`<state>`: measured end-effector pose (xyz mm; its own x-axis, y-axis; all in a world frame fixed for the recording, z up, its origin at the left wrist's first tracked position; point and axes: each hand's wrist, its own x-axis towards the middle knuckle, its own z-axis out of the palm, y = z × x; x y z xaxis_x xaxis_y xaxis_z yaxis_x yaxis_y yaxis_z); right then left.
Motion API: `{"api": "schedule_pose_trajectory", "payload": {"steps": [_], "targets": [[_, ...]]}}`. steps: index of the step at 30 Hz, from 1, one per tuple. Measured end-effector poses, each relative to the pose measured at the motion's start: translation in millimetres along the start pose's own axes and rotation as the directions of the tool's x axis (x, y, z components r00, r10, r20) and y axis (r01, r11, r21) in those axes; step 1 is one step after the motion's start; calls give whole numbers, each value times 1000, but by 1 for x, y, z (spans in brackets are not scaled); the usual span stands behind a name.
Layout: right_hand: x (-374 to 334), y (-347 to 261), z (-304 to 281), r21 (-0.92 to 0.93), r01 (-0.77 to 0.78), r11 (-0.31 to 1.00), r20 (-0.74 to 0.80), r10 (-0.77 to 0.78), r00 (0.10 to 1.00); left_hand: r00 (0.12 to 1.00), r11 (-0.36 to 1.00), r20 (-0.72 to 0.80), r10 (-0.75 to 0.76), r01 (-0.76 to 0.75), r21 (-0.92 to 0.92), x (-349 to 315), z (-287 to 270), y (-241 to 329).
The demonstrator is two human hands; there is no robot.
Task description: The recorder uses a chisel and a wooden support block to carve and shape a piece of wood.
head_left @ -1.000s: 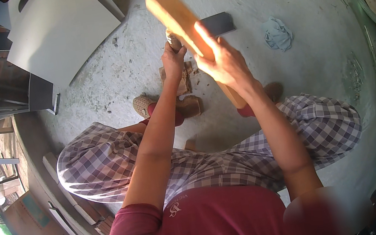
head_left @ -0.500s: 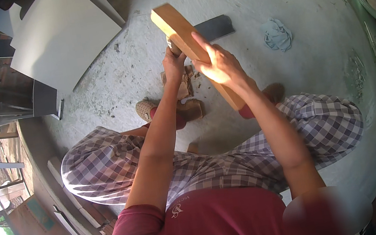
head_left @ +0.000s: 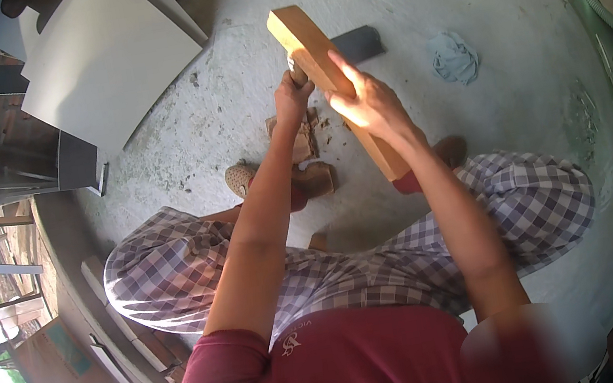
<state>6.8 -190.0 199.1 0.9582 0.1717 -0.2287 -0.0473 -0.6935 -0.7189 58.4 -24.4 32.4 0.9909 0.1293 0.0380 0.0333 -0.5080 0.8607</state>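
Raised over the floor in front of me is a long, squared wooden block [head_left: 319, 57], tilted with its far end to the left. My right hand [head_left: 373, 105] grips its middle, thumb on the left side and index finger stretched along the top. My left hand [head_left: 293, 99] is closed round a short, round, brownish handle-like piece [head_left: 297, 72] with a pale patch, up against the block's left side. Whether that piece is fixed to the block I cannot tell. Below lies a piece of rough brown wood [head_left: 303, 144] with crumbs around it.
A dark flat plate [head_left: 362, 44] lies on the floor, partly behind the block. A pale blue crumpled cloth [head_left: 454, 57] is to its right. Large grey-white panels [head_left: 113, 61] lean at the far left. My shoes [head_left: 315, 180] stand just below the block.
The wooden block and both hands have shifted slightly to the right, with the round piece still in my left hand. My grip on the block looks the same.
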Motion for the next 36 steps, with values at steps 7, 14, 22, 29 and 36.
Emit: {"api": "schedule_pose_trajectory", "payload": {"steps": [7,14,22,29,36], "targets": [[-4,-4,-1,71,-7,997,-43,10,999,991,992,98,-87,96,-82,36,-2,-18],[-4,7,-8,102,-84,991,11,84,996,962,964,122,-243,254,-83,41,-1,0],[30,-16,-49,26,94,995,-304,-82,949,968,974,111,-227,225,25,39,-1,-5],[70,-23,-37,-56,106,993,-92,-111,990,977,979,101,-187,177,101,43,8,-24],[104,-38,-69,148,-103,984,200,72,977,965,970,128,-229,215,113,29,13,-32]]}}
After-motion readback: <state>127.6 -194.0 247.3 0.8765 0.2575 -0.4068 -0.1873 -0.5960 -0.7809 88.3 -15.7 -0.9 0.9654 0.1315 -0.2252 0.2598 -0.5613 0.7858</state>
